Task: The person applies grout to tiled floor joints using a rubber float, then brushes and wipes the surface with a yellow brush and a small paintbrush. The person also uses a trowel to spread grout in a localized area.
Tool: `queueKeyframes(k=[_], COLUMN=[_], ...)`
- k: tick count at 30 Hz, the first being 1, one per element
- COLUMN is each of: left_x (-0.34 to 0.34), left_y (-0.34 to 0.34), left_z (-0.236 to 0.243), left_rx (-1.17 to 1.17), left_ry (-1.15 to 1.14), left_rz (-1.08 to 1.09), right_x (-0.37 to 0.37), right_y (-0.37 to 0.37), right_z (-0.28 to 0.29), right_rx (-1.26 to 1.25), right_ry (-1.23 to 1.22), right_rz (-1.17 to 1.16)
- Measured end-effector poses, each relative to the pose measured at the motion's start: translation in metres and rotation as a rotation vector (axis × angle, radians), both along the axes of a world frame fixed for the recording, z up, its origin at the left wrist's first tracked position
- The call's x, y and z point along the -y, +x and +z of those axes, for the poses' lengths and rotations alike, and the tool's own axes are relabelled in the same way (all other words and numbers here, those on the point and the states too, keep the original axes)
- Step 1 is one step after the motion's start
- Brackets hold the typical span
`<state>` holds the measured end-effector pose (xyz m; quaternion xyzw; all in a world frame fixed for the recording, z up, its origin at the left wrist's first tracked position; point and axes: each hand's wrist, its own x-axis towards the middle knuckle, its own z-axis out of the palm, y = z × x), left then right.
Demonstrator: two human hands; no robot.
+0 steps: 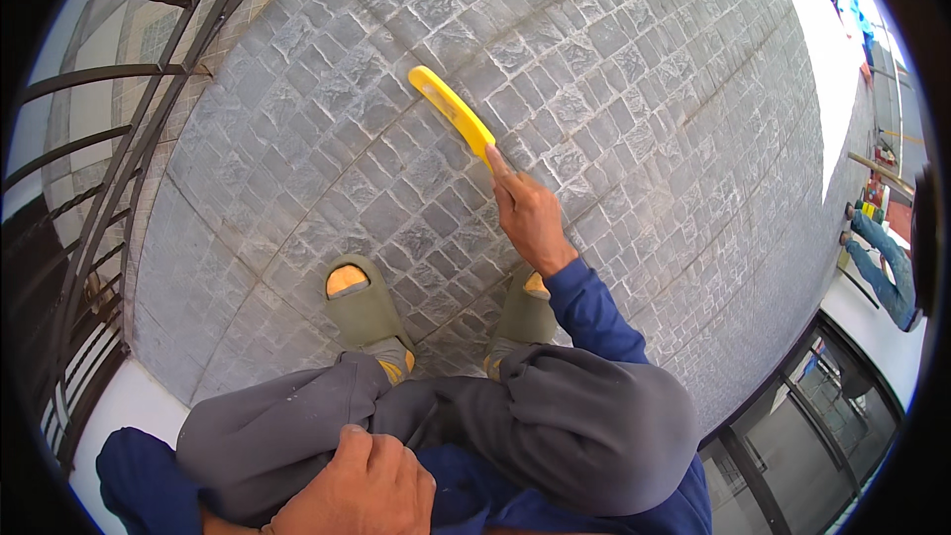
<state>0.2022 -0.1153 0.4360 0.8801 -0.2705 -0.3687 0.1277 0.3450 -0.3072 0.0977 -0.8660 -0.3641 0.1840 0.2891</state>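
Observation:
My right hand (530, 218) is wrapped round the near end of a long, curved yellow brush (458, 111), with the index finger stretched along its handle. The brush points away from me and to the left, over the grey paving (634, 139). A greyish patch, which looks like bristles, shows along its left side; whether it touches the stones I cannot tell. At the lower edge, my left hand (362, 490) is closed with bent fingers beside my left thigh. Its palm is hidden, so anything in it cannot be seen.
I squat in olive slides (367, 312) on the stone-patterned ground. A dark metal railing (149, 129) curves along the left. At the far right a person (887, 263) in blue trousers stands near tools, and a glazed door frame (822, 416) is at the lower right.

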Motion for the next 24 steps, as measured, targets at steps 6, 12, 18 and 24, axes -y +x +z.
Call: queueKeyframes(k=[6, 12, 18, 24], left_x=[0.011, -0.004, -0.014, 0.000], left_y=[0.002, -0.013, -0.016, -0.011], left_z=[0.006, -0.003, -0.003, 0.000], left_rx=[0.111, 0.098, -0.068, 0.108], left_ry=[0.069, 0.033, -0.051, 0.034], left_rz=[-0.234, -0.028, 0.073, -0.171], right_x=[-0.066, 0.091, 0.134, 0.019], right_y=[0.039, -0.012, -0.034, -0.004], right_z=[-0.007, 0.039, 0.041, 0.010], right_rx=[-0.135, -0.164, -0.127, -0.037], right_ry=[0.082, -0.150, -0.150, -0.081], right_rz=[0.011, 0.001, -0.079, 0.011])
